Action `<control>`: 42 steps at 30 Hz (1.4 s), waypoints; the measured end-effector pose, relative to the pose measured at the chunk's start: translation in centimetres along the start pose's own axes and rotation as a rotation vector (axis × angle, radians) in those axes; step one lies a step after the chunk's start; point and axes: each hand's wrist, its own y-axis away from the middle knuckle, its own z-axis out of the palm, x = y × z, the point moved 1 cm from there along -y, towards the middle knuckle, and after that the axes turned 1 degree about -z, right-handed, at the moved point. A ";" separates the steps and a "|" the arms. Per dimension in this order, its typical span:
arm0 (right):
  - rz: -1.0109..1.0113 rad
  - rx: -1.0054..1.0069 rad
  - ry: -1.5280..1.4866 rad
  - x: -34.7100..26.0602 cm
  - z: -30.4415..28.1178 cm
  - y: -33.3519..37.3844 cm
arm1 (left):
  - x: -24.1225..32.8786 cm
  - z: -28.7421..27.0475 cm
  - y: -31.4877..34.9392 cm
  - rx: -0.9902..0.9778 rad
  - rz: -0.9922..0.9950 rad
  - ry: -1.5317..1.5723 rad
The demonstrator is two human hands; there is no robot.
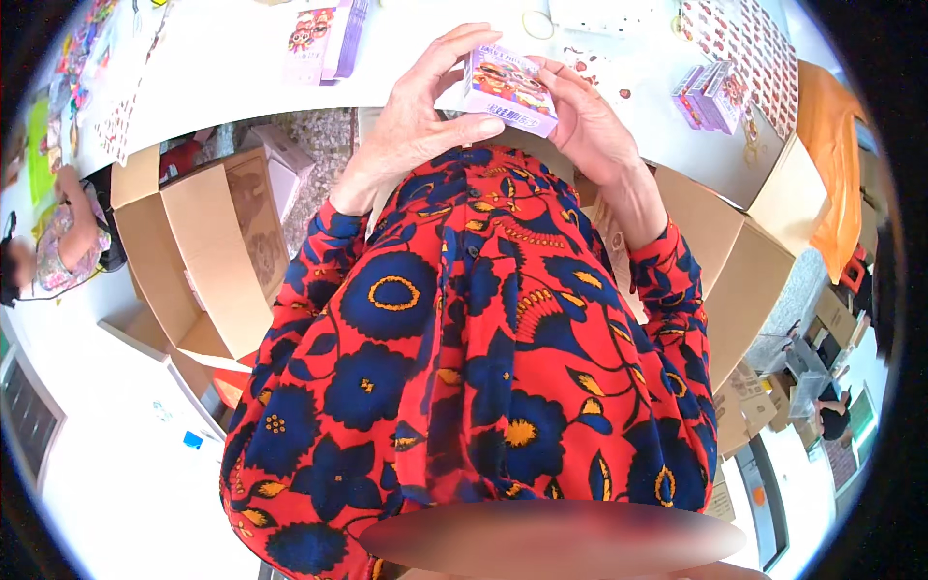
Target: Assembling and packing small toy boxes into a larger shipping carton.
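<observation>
In the head view, the one view here, I have a small purple box point(509, 89) between my two hands, held up at the near edge of the white surface point(401, 29), in front of my red and blue patterned shirt point(474, 319). My left hand point(418, 108) grasps it from the left: the thumb lies along the near corner, and the fingers arch over toward the far end. My right hand point(592, 124) grasps the opposite side, its fingers bent around the right edge; some are hidden behind the box, so I cannot tell how they sit there. The cartoon-printed face is turned up and the lettered side toward me. I would judge the step in hand to be a two-handed handling of this one box, perhaps squaring or checking it; whether its far end is closed I cannot tell. From such a hold, the next move calls for light, even pressure from both sides, so the thin walls do not buckle. On the surface, well to the left, stands a purple bundle of cartons point(346, 41); to the right is a cluster of similar boxes point(710, 97), near a sheet of red shapes point(749, 43). Open cardboard boxes stand below on my left point(184, 251) and right point(749, 271).
</observation>
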 end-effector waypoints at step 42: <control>-0.784 0.774 0.526 -10.4 -19.2 9.6 | -4.0 22.7 -22.2 -0.317 -0.138 -0.374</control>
